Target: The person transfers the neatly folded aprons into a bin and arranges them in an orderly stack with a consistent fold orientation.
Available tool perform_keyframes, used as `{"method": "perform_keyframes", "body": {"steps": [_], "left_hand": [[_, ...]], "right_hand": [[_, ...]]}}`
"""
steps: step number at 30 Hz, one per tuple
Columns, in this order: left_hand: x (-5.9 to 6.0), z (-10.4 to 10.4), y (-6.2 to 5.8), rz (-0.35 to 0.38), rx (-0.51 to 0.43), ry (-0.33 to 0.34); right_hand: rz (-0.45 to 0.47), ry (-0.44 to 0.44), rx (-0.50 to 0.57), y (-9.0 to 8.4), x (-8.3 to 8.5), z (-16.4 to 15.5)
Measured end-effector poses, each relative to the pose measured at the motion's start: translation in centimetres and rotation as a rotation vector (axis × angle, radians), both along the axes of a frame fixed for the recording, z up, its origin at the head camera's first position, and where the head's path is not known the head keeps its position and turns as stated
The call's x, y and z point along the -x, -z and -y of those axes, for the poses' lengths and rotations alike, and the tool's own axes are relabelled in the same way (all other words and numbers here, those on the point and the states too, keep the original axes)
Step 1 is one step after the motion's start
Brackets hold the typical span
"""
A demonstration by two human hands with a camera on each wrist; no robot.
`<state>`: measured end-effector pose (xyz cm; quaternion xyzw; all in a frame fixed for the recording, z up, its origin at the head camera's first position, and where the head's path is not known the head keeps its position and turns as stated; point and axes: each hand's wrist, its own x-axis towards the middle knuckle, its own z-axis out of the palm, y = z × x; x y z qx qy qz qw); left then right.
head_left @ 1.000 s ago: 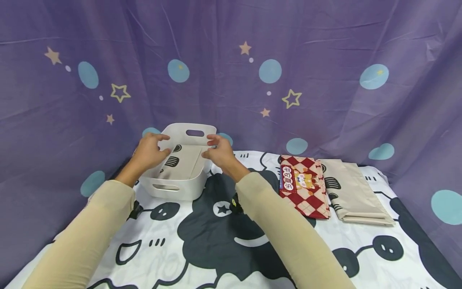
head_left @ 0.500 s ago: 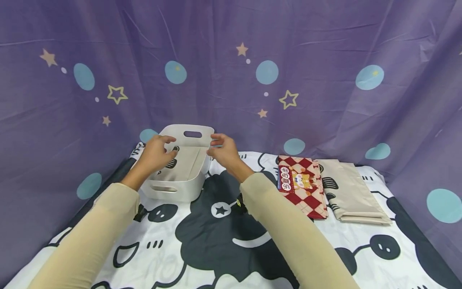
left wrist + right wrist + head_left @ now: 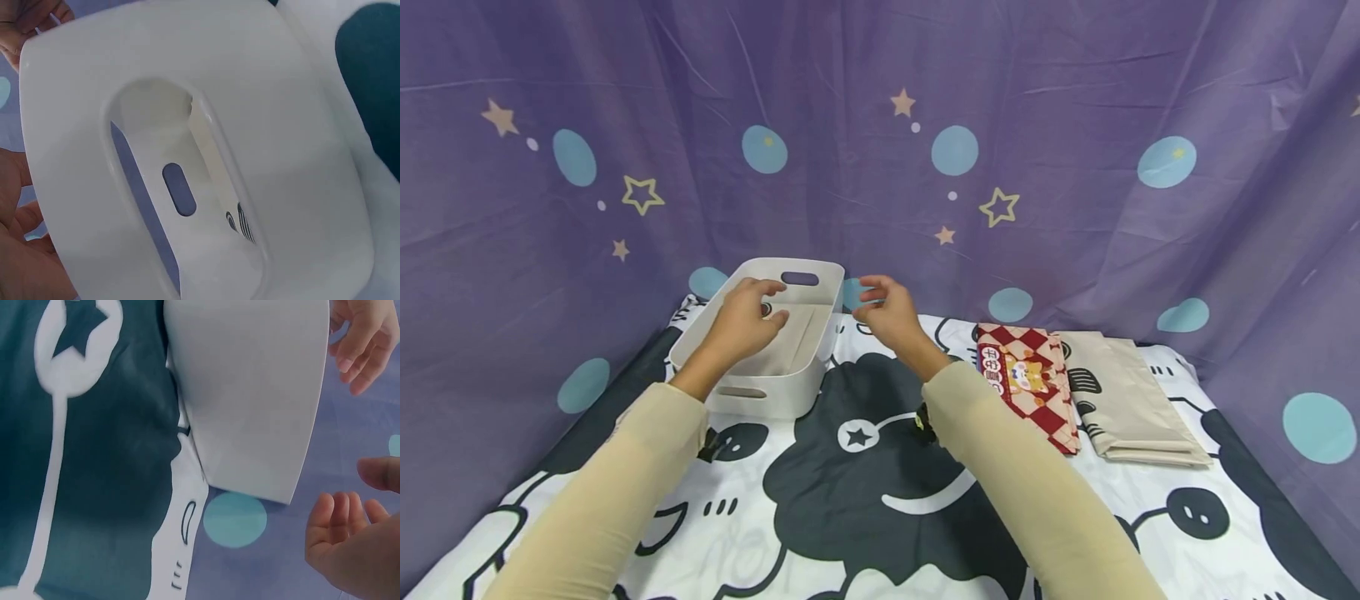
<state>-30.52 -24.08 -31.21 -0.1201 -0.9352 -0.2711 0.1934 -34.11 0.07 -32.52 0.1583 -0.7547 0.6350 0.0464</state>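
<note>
One white bin [image 3: 778,392], slotted handles, beige cloth [image 3: 790,343] inside

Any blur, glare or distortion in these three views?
Head view: evenly lit, sharp, no glare, slight wide-angle bowing at the edges. Left wrist view: white bin very close, soft, its plastic nearly washed out. Right wrist view: right hand slightly blurred, bin wall flat grey.

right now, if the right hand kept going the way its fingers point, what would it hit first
Probably the basket's right wall. The right hand hovers just beside it, empty, fingers curled toward the left. It may instead pass over the rim; depth is unclear.
</note>
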Motion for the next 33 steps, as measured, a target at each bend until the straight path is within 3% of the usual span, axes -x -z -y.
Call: {"method": "perform_keyframes", "body": {"steps": [9,16,22,33], "left_hand": [[-0.2,-2.4,0.5,-0.02,0.001,0.054],[-1.0,-4.6,0.4,-0.052,0.012,0.101],[-1.1,-6.1,0.9,-0.057,0.013,0.142],[-1.4,-8.9,1.6,-0.127,0.09,0.214]], "right_hand": [[-0.065,0.045,-0.118,0.8,0.4,-3.5],[-0.1,0.048,-0.167,1.0,0.1,-6.0],[-0.157,0.093,-0.276,1.4,0.1,-8.5],[-0.216,0.112,-0.408,2.6,-0.1,-12.9]]}}
